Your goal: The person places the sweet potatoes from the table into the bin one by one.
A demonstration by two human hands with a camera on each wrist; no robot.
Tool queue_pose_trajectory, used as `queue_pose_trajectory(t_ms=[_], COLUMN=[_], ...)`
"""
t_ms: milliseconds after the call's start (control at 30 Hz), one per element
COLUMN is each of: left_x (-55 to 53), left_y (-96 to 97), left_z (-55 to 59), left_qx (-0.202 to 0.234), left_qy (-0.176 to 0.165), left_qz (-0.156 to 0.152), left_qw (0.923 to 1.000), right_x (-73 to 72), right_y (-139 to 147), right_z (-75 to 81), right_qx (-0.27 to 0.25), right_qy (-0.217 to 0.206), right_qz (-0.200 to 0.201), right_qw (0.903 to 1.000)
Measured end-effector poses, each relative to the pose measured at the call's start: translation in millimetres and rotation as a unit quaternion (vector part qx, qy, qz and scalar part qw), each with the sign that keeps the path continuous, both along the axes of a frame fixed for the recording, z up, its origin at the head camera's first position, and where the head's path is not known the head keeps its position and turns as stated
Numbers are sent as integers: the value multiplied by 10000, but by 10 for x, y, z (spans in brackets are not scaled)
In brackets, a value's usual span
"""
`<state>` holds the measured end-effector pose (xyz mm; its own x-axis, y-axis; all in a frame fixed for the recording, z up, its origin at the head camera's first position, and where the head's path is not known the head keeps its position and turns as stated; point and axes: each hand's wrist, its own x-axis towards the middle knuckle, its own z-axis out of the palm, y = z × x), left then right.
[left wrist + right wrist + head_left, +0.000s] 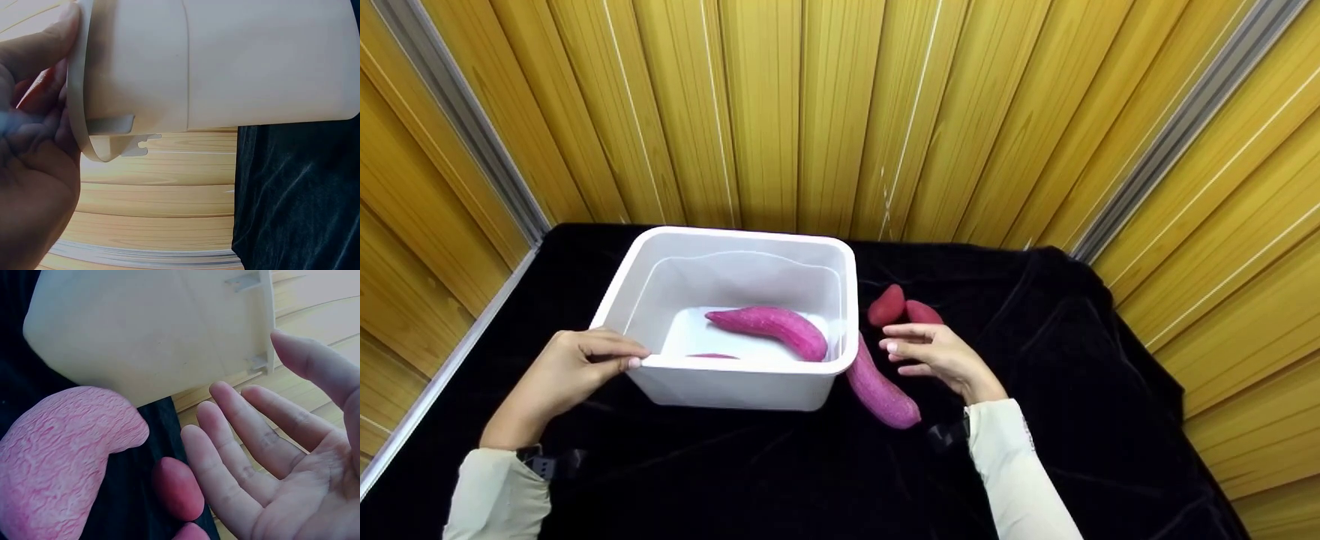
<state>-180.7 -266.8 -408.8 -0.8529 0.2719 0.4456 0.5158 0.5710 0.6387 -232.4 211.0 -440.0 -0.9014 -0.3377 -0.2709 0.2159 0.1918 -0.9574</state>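
Note:
My left hand (574, 367) pinches the rim of a white plastic bin (735, 388) at its near left corner, thumb on one side and fingers on the other. Inside the bin lies a long, curved purple-pink sweet potato (776, 328); a sliver of another pink piece (716, 355) shows above the near wall, mostly hidden. Another purple-pink sweet potato (883, 394) lies on the cloth against the bin's right side. Just right of it hovers my right hand (943, 358), empty, its fingers extended and spread. Two smaller, smooth red pieces (887, 306) lie beyond that hand.
A black velvet cloth (1080, 420) covers the table. Yellow wood-patterned panels (840, 112) enclose the back and both sides, with grey metal strips (1177, 135) at the corners. The bin stands left of centre near the back panel.

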Motion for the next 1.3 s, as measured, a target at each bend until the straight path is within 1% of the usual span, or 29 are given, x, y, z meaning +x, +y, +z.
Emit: queue_pose_trajectory(t_ms=[167,367,733,900,1000,1300], left_x=[4,7,0,-13,-20,12], left_y=[4,12,15,10,7,5], left_z=[-2,9,14,-10,-18,-2], left_qx=[38,-2,-4,136,157,56], left_qy=[18,-85,-94,21,47,-95], left_qz=[5,88,66,-47,-47,53], left_qw=[10000,9999,9999,9999,9999,9999], right_x=[23,56,121,146,159,200], right_y=[31,87,180,218,228,226], right_z=[-98,-194,-381,-443,-477,-598], right_qx=[-13,-3,83,136,182,375], right_qy=[-52,-87,-141,-164,-168,-30], right_qz=[-21,-64,-94,20,119,259], right_qw=[10000,9999,9998,9998,9996,9990])
